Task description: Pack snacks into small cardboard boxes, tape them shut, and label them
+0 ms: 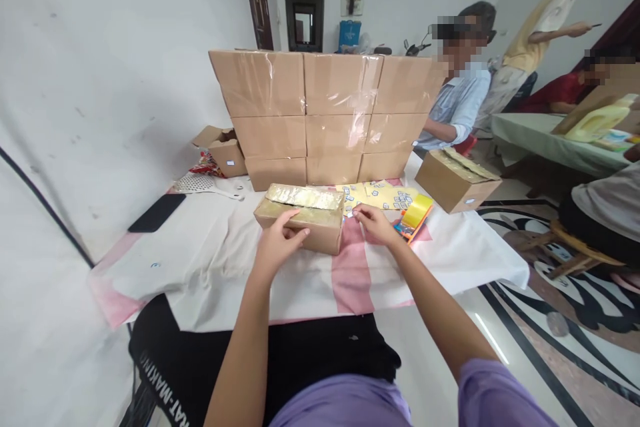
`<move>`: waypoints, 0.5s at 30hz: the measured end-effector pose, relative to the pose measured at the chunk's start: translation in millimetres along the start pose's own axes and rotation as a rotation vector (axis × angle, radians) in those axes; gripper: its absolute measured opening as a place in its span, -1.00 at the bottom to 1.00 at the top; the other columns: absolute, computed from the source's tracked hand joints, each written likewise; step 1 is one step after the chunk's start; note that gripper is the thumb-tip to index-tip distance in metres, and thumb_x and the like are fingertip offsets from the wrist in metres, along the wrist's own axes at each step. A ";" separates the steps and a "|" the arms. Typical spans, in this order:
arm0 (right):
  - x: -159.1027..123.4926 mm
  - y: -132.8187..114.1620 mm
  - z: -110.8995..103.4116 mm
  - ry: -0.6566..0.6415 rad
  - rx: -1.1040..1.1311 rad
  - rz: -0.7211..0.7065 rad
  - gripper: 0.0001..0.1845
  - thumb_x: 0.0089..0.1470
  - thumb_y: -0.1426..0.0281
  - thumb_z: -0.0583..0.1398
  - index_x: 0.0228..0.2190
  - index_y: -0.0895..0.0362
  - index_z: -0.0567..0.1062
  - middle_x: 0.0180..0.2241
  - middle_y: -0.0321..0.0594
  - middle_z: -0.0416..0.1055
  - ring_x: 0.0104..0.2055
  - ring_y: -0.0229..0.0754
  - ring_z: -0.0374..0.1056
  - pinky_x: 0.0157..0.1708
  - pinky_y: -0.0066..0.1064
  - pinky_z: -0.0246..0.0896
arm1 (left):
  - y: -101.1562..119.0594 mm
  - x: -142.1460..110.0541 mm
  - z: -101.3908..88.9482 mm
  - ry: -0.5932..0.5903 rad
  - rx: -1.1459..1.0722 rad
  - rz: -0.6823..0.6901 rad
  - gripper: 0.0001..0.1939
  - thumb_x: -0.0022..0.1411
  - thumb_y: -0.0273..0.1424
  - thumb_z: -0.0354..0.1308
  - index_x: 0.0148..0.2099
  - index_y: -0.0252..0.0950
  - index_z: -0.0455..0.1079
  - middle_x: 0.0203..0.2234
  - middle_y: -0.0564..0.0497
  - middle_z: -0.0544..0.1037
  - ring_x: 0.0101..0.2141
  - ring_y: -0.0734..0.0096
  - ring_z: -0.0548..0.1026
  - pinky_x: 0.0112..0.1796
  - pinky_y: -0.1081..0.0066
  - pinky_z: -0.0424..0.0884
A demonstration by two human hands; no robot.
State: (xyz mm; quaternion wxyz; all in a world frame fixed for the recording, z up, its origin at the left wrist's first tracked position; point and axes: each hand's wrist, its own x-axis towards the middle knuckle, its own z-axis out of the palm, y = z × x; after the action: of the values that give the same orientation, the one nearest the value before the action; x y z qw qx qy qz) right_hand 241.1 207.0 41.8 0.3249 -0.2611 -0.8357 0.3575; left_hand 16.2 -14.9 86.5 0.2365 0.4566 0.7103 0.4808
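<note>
A small cardboard box (320, 239) with shiny tape over its top sits on the cloth in front of me. My left hand (281, 240) grips its near left part, fingers on the top and thumb against the front. Just off the box's right end, my right hand (374, 221) pinches a small white label (350, 213), partly hidden by the fingertips. Behind that hand lies a yellow sheet (357, 195) carrying several small white labels. To its right stands an orange tape dispenser with a yellow roll (418, 212).
Stacked cartons (335, 137) form a wall behind the box. A labelled box (453, 180) stands at the table's right corner, an open box (225, 155) at back left. A black phone (157, 213) lies on the white cloth (200, 260). One person (457, 100) sits beyond the stack.
</note>
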 end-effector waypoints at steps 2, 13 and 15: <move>-22.6 -5.6 15.2 0.027 0.075 -0.045 -0.64 0.29 0.13 0.12 -0.35 0.13 0.50 -0.42 -0.25 0.44 -0.36 -0.20 0.35 -0.31 -0.38 0.27 | -3.9 -1.2 -9.2 -0.045 -0.058 0.002 -0.28 0.16 -0.05 0.31 0.30 -0.20 0.32 -0.54 0.09 0.56 -0.40 0.17 0.61 -0.30 0.31 0.45; -52.3 -21.3 35.6 0.080 0.258 -0.174 -0.66 0.30 0.12 0.20 -0.29 0.13 0.59 -0.35 -0.17 0.56 -0.30 -0.14 0.44 -0.25 -0.34 0.31 | -0.8 -3.5 -15.0 -0.075 -0.168 -0.018 -0.17 0.04 -0.04 0.40 0.27 -0.28 0.29 -0.48 0.06 0.56 -0.40 0.24 0.58 -0.23 0.24 0.54; -52.1 -21.9 38.4 0.061 0.276 -0.189 -0.69 0.29 0.15 0.21 -0.28 0.12 0.61 -0.30 -0.14 0.59 -0.25 -0.12 0.48 -0.21 -0.33 0.34 | 1.2 -4.0 -14.6 -0.066 -0.172 -0.021 -0.17 0.03 -0.04 0.41 0.27 -0.28 0.30 -0.48 0.06 0.55 -0.40 0.24 0.58 -0.23 0.23 0.55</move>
State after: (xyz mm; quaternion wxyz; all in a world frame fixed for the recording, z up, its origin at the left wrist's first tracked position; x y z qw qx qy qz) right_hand 242.7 142.4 19.6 0.4150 -0.1449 -0.7894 0.4286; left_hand 7.3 -25.0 93.4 0.3032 0.4429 0.6627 0.5222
